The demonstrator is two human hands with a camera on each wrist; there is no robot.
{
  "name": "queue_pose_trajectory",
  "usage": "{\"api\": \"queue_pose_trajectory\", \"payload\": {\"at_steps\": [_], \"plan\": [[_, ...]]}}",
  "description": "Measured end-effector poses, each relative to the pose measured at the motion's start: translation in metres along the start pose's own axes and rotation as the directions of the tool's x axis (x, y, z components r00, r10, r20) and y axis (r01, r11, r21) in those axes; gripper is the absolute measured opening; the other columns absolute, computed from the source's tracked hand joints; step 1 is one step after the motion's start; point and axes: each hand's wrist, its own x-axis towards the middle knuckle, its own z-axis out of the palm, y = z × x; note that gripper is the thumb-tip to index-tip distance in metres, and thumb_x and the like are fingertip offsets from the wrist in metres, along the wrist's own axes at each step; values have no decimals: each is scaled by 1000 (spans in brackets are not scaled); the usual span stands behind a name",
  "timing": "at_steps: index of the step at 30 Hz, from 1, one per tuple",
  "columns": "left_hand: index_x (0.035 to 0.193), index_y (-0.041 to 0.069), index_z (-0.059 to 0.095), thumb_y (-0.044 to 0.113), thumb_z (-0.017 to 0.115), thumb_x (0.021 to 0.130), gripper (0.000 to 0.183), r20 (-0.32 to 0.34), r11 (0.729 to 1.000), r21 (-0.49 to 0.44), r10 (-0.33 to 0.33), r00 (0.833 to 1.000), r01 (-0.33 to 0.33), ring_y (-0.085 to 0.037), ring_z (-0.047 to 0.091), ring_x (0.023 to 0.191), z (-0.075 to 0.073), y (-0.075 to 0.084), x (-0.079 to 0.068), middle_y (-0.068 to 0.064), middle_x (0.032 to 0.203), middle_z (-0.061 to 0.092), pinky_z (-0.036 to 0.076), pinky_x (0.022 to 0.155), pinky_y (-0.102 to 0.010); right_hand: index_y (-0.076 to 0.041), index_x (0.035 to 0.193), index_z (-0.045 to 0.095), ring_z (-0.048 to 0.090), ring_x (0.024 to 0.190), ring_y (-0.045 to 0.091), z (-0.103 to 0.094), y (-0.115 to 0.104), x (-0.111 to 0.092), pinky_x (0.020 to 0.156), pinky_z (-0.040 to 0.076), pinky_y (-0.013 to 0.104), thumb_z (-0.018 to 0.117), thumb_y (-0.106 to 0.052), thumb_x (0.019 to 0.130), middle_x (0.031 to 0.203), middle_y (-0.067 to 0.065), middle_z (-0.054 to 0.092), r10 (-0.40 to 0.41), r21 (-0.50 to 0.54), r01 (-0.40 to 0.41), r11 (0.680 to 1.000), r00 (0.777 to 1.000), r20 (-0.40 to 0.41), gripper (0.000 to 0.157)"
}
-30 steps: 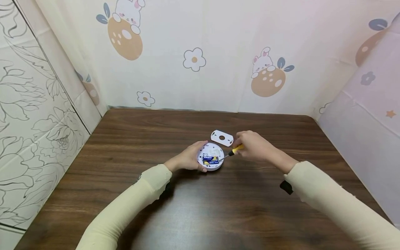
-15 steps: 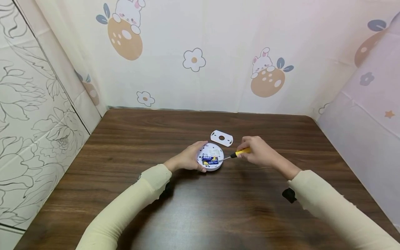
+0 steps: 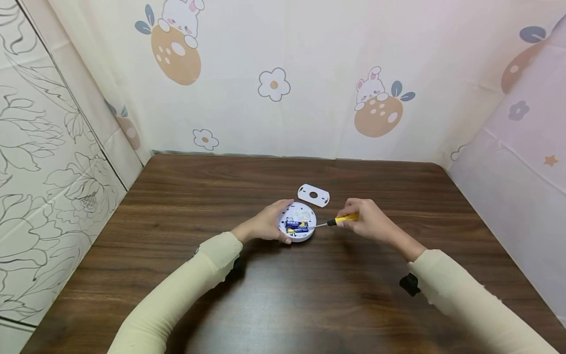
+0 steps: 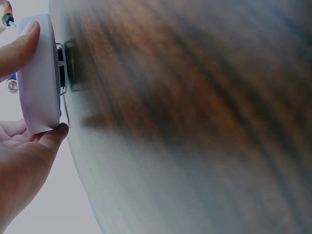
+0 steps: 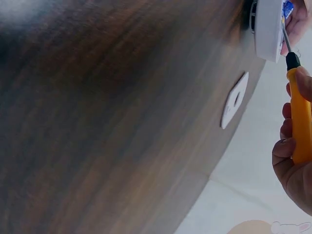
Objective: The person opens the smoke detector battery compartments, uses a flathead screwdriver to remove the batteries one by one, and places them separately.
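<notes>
Since a second ago, the right hand (image 3: 370,220) has shifted a little rightward and toward the person, taking the screwdriver (image 3: 347,218) with it. Below both hands spreads the table (image 3: 353,305). To the right hand's left lies the disc (image 3: 305,211), gripped by the nearer left hand (image 3: 263,224) between thumb and fingers. A white plate (image 3: 303,193) lies ahead and left of the right hand, whose fingers curl round the screwdriver; its shaft points left at one end of the blue battery (image 3: 298,229), long axis running roughly sideways, nearly along the shaft. Whether the tip touches is too small to tell.
</notes>
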Motion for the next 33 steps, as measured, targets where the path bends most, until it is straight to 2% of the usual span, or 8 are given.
{"api": "queue_pose_trajectory", "payload": {"at_steps": [11,21,33], "plan": [[146,-5,28,16,92,60,109,-1,1000,-2,-8,1000,8,-30,32,135,0,1,0,-18,147,34,24,111,-40,-5,92,76,50,69,15,9,10,-9,59,43,27,75,-4,81,80,-3,60,70,107,-67,992,997,-25,11],[146,-5,28,16,91,60,108,-1,1000,-3,3,1000,-3,-30,32,135,1,-1,1,-19,147,34,24,111,-40,-6,90,76,52,72,17,17,18,-13,63,44,28,76,-3,80,81,-3,61,76,146,-67,987,995,-63,11],[146,-4,28,15,91,60,108,6,1000,-12,-6,1000,6,-30,32,135,0,-1,1,-18,148,34,24,111,-40,-9,90,77,54,74,19,19,21,-15,64,45,29,75,-5,81,83,-3,63,137,204,-127,971,990,-34,10]]}}
